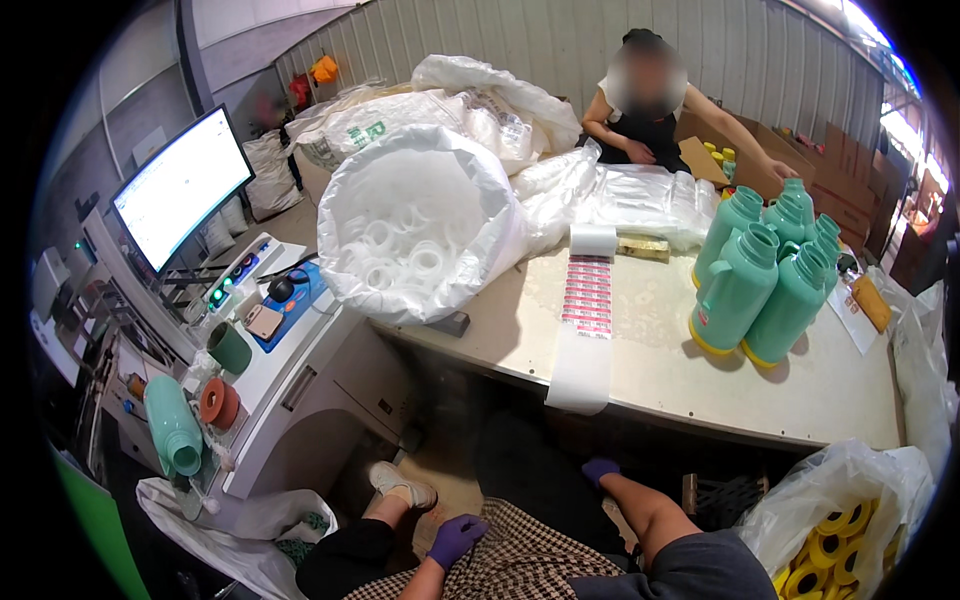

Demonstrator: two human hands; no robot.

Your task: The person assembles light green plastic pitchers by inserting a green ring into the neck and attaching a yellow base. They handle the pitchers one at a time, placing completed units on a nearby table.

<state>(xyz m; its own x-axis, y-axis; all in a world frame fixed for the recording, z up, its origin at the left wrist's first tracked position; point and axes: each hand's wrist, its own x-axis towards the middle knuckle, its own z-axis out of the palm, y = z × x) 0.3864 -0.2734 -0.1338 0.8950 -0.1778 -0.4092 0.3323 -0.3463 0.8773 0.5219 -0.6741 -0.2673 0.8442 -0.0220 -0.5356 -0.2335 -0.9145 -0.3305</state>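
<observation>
My left hand [457, 541], in a purple glove, lies on the brown-and-black checked cloth [520, 550] over my lap, its fingers resting loosely with nothing seen in them. In a purple glove too, my right hand [600, 470] is low beside the table's front edge; its fingers are too small and dark to make out. Above it on the white table [480, 345], a strip of pink-and-white labels [587, 295] unrolls and hangs over the edge. Several green thermos flasks [735, 290] with yellow bases stand at the right of the table, their necks uncapped.
A white bag [480, 230] of translucent rings stands at the table's left. Across the table, a person [645, 120] stretches an arm to the rear flasks. A bag [830, 480] of yellow rings is at lower right. The left desk holds a monitor [185, 185] and phone [263, 322].
</observation>
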